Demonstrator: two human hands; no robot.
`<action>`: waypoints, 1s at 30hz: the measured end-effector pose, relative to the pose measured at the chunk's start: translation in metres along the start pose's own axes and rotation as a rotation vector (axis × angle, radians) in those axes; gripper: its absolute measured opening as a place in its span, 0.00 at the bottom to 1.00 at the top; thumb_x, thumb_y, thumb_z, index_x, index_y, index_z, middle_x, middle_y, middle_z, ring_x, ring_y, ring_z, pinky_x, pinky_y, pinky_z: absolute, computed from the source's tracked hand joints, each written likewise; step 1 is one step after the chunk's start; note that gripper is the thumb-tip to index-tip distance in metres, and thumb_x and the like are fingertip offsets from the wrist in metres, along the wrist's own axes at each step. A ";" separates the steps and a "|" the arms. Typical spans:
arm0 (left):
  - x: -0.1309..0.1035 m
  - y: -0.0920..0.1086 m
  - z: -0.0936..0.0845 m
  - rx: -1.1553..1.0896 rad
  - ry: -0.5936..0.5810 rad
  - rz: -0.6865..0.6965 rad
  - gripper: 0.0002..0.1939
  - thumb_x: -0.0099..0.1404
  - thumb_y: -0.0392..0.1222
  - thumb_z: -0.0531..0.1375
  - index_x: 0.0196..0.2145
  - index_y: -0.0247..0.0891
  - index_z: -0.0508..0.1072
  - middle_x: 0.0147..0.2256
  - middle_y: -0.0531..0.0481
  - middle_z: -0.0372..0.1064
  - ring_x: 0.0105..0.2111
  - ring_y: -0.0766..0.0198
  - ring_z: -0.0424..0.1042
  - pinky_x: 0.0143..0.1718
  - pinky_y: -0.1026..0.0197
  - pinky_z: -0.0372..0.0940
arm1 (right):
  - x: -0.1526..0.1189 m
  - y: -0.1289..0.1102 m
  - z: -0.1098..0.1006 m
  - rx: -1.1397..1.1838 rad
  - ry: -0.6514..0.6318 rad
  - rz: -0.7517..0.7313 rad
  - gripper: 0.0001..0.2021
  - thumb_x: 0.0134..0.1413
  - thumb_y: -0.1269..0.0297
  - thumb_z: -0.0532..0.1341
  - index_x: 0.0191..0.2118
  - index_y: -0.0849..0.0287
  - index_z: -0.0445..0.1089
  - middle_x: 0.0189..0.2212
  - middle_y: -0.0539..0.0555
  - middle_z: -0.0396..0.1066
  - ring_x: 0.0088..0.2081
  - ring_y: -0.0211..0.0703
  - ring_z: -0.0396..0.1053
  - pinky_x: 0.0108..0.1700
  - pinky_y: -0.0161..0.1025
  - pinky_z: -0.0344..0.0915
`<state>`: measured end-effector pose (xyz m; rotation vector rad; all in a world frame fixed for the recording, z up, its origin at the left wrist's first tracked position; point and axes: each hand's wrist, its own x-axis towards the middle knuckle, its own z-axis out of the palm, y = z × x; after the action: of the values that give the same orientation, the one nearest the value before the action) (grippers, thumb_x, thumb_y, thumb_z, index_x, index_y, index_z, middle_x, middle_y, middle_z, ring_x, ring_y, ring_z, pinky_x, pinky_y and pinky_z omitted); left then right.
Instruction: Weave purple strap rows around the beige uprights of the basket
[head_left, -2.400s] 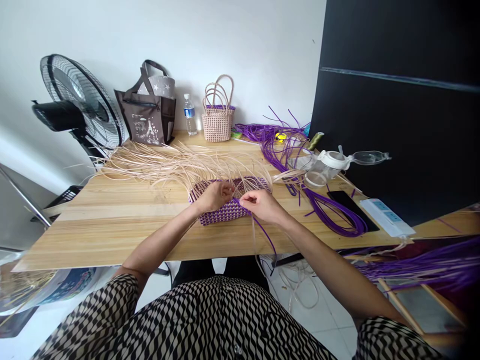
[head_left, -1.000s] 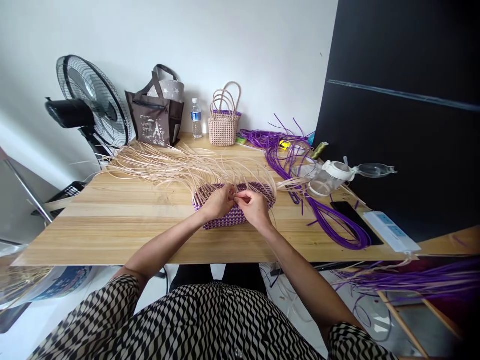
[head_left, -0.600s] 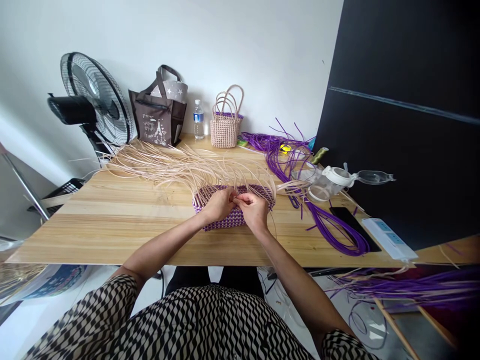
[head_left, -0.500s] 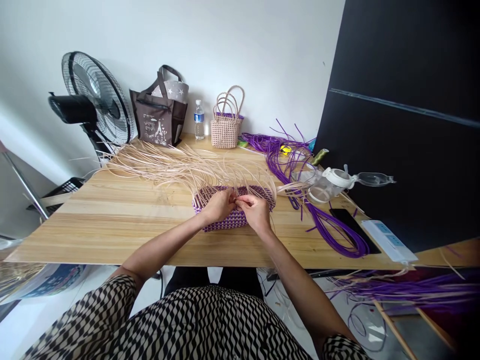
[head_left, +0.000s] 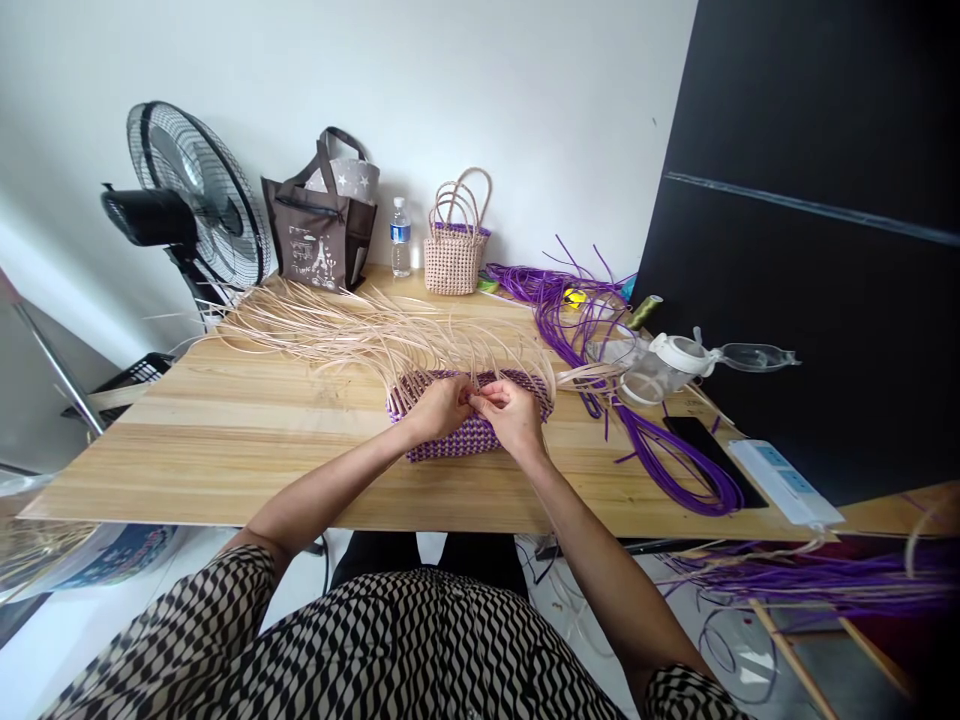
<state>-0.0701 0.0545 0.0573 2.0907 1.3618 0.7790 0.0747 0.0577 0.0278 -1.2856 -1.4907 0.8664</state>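
The person wears a loosely cut shirt (head_left: 405, 645) printed in black and cream, its wavy shapes repeating in close rows across the front. The wide left sleeve (head_left: 217, 600) and right sleeve (head_left: 686, 690) carry the same print and end near the elbow. Left forearm (head_left: 330, 488), right forearm (head_left: 604, 545), left hand (head_left: 441, 407) and right hand (head_left: 514, 415) are bare. Black trousers (head_left: 375, 558) cover both legs; any fastenings on the shirt are too small to make out.
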 end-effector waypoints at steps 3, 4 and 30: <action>0.000 0.000 0.000 -0.046 -0.011 -0.036 0.04 0.55 0.32 0.55 0.31 0.33 0.67 0.25 0.52 0.68 0.26 0.67 0.65 0.26 0.67 0.55 | -0.002 -0.002 0.000 -0.027 0.036 -0.026 0.12 0.41 0.57 0.65 0.29 0.61 0.69 0.23 0.55 0.73 0.25 0.42 0.71 0.30 0.37 0.68; 0.000 0.000 -0.001 -0.067 -0.010 -0.046 0.05 0.55 0.33 0.56 0.32 0.33 0.66 0.25 0.52 0.68 0.26 0.67 0.66 0.26 0.67 0.55 | -0.003 -0.003 0.001 -0.038 0.044 -0.036 0.12 0.42 0.57 0.65 0.28 0.60 0.68 0.22 0.54 0.72 0.25 0.41 0.71 0.29 0.37 0.67; 0.021 -0.016 -0.015 -0.312 -0.311 0.024 0.14 0.52 0.37 0.59 0.20 0.38 0.53 0.14 0.59 0.57 0.18 0.72 0.61 0.20 0.69 0.46 | -0.011 0.003 -0.001 -0.388 -0.023 -0.467 0.09 0.47 0.75 0.58 0.36 0.60 0.70 0.32 0.55 0.71 0.32 0.41 0.68 0.34 0.37 0.66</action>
<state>-0.0840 0.0814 0.0604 1.8899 0.9819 0.6005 0.0767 0.0470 0.0235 -1.1203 -1.9373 0.2955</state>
